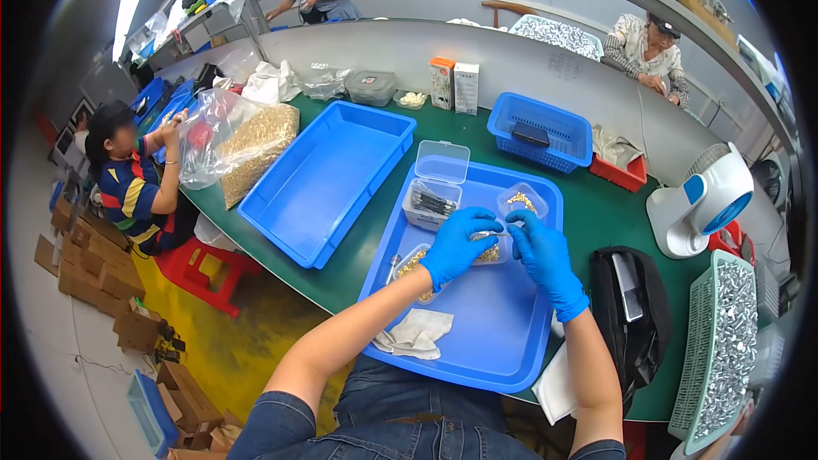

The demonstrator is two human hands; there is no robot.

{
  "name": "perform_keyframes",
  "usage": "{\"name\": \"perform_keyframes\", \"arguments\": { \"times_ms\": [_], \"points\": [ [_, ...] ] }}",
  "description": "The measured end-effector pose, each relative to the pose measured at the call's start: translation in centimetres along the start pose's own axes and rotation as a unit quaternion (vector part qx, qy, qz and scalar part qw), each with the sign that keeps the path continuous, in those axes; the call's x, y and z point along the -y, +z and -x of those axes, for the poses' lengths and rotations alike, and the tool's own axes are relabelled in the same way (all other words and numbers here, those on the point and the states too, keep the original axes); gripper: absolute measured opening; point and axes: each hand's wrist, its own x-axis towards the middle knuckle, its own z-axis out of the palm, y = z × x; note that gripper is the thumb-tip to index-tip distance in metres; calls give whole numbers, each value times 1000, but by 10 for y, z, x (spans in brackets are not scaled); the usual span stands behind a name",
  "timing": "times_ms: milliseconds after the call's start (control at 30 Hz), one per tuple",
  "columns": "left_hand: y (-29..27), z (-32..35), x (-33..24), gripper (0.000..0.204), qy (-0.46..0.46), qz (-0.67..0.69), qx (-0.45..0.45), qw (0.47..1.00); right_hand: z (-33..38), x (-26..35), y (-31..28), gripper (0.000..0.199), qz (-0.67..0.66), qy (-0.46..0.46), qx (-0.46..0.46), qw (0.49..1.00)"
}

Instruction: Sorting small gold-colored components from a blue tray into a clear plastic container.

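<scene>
Both hands in blue nitrile gloves, bare forearms. Left hand point(453, 245) and right hand point(543, 257) meet over a small clear plastic tub point(488, 249) w/ gold-coloured small metal parts inside; left fingers curl round its near-left side, right fingertips pinch at its right rim. So both grasping the tub, neither fist shut tight. Tub sits on the shallow blue plastic tray point(486, 332), roughly mid-tray, just in front of the person.

On same tray, counted: 4 clear tubs total. The held one; a 2nd tub point(412, 269) of gold bits partly under the left hand; a 3rd tub point(521, 201) w/ gold bits at the far right corner; a 4th, rectangular box point(431, 203) w/ dark thin pieces, hinged lid up. Also 1 crumpled white cloth point(416, 332), soft, at tray's near-left edge.

Table point(596, 213) is green, matte. 1 deeper blue bin point(328, 179), smooth rigid plastic, left of tray, nothing visible in it. 1 blue mesh basket point(540, 129) far side w/ a dark flat object inside. 1 clear bag point(247, 145) of tan granular pieces, far left. 1 pale green slotted basket point(716, 349) of shiny silver screws at right. 1 black bag point(632, 315) right of tray. 1 white-blue desk fan point(700, 204).

3 other people visible: 1 seated left, striped top, 2 beyond the partition.
</scene>
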Motion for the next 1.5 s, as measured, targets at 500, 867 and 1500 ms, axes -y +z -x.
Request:
{"name": "perform_keyframes", "arguments": {
  "times_ms": [500,867,1500],
  "points": [
    [17,3,6,17,-24,35,-25,999,-1,-6,1,13,80,-65,-112,988],
    [-74,42,-17,20,-20,-346,186,919,15,3,35,21,-207,-67,72,973],
    [-56,87,0,15,-65,-241,62,966,28,27,61,20,-291,51,171,940]
  ]
}}
